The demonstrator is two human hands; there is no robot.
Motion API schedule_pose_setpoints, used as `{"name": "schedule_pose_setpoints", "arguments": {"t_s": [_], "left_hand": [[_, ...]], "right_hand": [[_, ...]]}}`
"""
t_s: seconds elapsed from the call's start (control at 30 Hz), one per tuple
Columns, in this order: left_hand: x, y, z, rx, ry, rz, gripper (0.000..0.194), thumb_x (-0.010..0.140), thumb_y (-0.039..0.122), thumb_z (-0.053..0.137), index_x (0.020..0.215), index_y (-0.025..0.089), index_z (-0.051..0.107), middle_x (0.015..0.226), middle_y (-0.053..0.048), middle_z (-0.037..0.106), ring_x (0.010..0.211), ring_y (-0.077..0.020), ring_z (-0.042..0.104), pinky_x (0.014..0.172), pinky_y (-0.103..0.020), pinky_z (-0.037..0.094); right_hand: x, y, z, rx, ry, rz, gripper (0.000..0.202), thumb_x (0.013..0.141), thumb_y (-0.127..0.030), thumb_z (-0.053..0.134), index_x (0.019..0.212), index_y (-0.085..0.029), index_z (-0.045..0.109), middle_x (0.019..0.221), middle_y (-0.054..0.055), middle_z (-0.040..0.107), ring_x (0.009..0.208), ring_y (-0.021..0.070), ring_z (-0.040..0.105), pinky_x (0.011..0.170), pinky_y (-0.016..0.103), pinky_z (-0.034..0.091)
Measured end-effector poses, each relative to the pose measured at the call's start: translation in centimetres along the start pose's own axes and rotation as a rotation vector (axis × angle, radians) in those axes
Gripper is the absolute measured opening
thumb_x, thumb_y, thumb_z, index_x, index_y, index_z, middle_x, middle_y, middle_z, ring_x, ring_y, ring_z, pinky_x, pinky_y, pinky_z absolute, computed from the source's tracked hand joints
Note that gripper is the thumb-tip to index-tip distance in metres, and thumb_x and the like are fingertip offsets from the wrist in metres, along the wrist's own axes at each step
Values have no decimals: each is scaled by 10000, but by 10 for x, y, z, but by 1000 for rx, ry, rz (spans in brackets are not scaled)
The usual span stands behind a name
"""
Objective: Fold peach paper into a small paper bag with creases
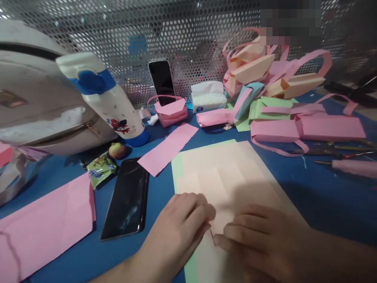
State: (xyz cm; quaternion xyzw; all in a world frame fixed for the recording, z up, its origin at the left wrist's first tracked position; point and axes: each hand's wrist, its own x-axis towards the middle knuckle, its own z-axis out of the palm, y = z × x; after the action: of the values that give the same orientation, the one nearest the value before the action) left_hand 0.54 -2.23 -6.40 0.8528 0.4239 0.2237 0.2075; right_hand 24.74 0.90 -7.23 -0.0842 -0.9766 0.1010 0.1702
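Observation:
A peach sheet of paper (229,173) lies in front of me on the blue table, over a green sheet (178,165) that shows along its left edge. My left hand (179,226) and my right hand (262,239) rest on the near part of the peach sheet. Their fingertips meet at a small raised fold of the paper, pinching it between them. The near end of the sheet is hidden under my hands.
A black phone (127,198) lies left of my hands, beside a large pink sheet (47,224) and a pink strip (167,147). Further back stand a white-and-blue bottle (106,98), a bag (35,102), a propped phone (161,81), a tissue pack (207,96) and several folded paper pieces (282,78). Scissors (335,151) lie at right.

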Motion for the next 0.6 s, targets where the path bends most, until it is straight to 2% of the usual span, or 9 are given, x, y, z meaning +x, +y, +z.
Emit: {"name": "schedule_pose_setpoints", "arguments": {"t_s": [0.17,0.3,0.4,0.47,0.57,0.6], "left_hand": [[1,0,1,1,24,3,160,982,112,445,1025,197,573,939,-39,621,839,-201,574,706,-337,475],[2,0,3,18,46,-8,170,973,98,450,1035,193,578,959,-47,641,861,-200,596,726,-337,504],[-3,1,4,144,98,50,171,988,134,464,1093,163,596,1052,-81,657,937,-213,602,757,-339,515],[-12,2,2,324,154,166,222,1008,157,438,1147,152,611,1142,-85,669,1048,-233,589,885,-380,490],[-30,6,-2,560,198,321,288,1025,170,406,1193,195,639,1290,-18,647,1253,-213,512,1121,-392,340],[-36,6,-4,617,136,357,285,1027,204,424,1213,202,640,1344,-2,621,1303,-196,481,1151,-366,322]], "right_hand": [[3,1,-2,-38,12,-7,423,1055,-347,354,1341,-100,542,1054,71,708,898,192,601,830,345,420],[6,2,-3,-19,-35,6,397,1056,-339,329,1298,-152,582,1007,51,698,842,188,586,801,347,403],[4,1,-1,8,-57,21,401,1056,-351,325,1297,-160,582,1011,48,687,849,191,572,824,353,394],[3,0,0,12,-61,35,383,1049,-373,362,1282,-170,588,1021,51,682,856,189,566,824,348,391],[1,0,2,1,-62,56,329,1021,-381,451,1228,-184,614,998,43,681,816,176,554,784,328,391],[1,0,2,-6,-56,56,328,1015,-381,465,1231,-184,613,993,38,683,810,172,551,781,325,392]]}}
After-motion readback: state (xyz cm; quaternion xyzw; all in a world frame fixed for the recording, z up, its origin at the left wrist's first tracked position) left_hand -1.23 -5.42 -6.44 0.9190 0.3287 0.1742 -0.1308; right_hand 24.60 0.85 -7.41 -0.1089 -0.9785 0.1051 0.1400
